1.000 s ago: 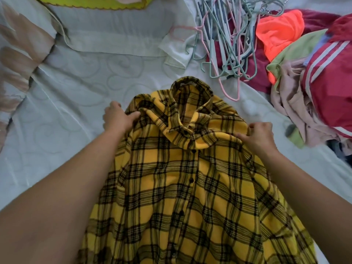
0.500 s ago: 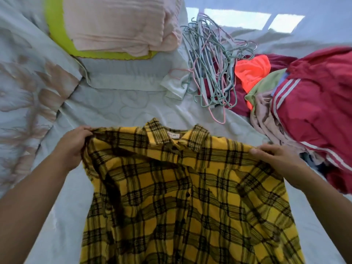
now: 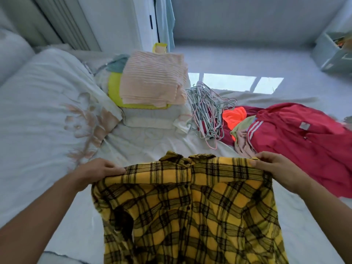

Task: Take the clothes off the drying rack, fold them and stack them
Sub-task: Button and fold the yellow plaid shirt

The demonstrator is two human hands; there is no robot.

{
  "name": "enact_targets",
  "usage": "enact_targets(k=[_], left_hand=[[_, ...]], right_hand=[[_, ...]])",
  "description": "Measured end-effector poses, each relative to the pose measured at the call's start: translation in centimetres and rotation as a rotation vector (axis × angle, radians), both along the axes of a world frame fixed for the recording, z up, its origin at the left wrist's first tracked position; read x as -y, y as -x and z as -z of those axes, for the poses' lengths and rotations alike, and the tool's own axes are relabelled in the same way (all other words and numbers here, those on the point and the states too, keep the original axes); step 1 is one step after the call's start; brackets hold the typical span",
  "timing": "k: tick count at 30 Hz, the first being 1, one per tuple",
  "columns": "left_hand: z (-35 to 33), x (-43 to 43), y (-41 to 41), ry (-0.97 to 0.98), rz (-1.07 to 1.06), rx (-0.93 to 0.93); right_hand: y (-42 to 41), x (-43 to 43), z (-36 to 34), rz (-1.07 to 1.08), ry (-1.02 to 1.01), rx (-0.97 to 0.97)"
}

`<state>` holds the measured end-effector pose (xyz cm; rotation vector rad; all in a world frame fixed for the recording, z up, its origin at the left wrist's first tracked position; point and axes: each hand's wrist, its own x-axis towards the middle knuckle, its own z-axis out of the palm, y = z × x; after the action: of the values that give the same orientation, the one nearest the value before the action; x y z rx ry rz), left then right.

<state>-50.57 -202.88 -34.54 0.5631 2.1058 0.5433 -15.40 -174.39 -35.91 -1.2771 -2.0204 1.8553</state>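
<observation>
A yellow and black plaid shirt [image 3: 190, 212] hangs spread out in front of me, buttoned side facing me, collar at the top. My left hand [image 3: 99, 171] grips its left shoulder and my right hand [image 3: 274, 168] grips its right shoulder, stretching the shirt wide above the bed [image 3: 144, 141]. At the back of the bed stands a stack of folded clothes [image 3: 152, 86], pink on top, then yellow-green, then white.
A tangle of plastic hangers [image 3: 207, 109] lies right of the stack. Unfolded clothes are heaped at the right: a red jacket with white stripes [image 3: 297, 141], an orange garment [image 3: 233, 116] and beige ones. A floral duvet [image 3: 47, 119] covers the left side.
The shirt went from lying bunched on the bed to being lifted and stretched wide by its shoulders. My hands moved apart and up, and my view tilted up toward the room.
</observation>
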Motion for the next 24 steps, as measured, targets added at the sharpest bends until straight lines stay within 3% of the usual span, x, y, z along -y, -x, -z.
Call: enact_targets(k=[5, 10, 12, 14, 18, 20, 24], left_hand=[[-4.3, 6.6, -5.3, -0.355, -0.206, 0.007], [-9.3, 11.8, -14.1, -0.543, -0.284, 0.086], [-12.6, 13.8, -17.0, -0.572, -0.253, 0.075], [-16.5, 15.9, -19.3, -0.545, -0.156, -0.008], [-24.0, 20.2, -23.6, -0.226, 0.036, -0.272], [-26.3, 21.9, -25.3, -0.215, 0.065, -0.317], [-27.8, 23.9, -26.7, -0.679, -0.136, -0.361]], right_hand=[[-6.6, 5.3, -4.6, -0.029, -0.18, -0.01], [-13.9, 11.1, -9.7, 0.103, -0.768, -0.028], [-16.8, 13.7, -13.0, 0.148, -0.904, -0.068], [-19.2, 15.6, -16.4, 0.166, -0.95, -0.104], [-22.1, 18.7, -22.2, 0.157, -1.016, -0.166], [-23.0, 20.1, -24.5, 0.122, -1.011, -0.211], [-25.0, 21.5, -27.8, -0.006, -1.087, -0.155]])
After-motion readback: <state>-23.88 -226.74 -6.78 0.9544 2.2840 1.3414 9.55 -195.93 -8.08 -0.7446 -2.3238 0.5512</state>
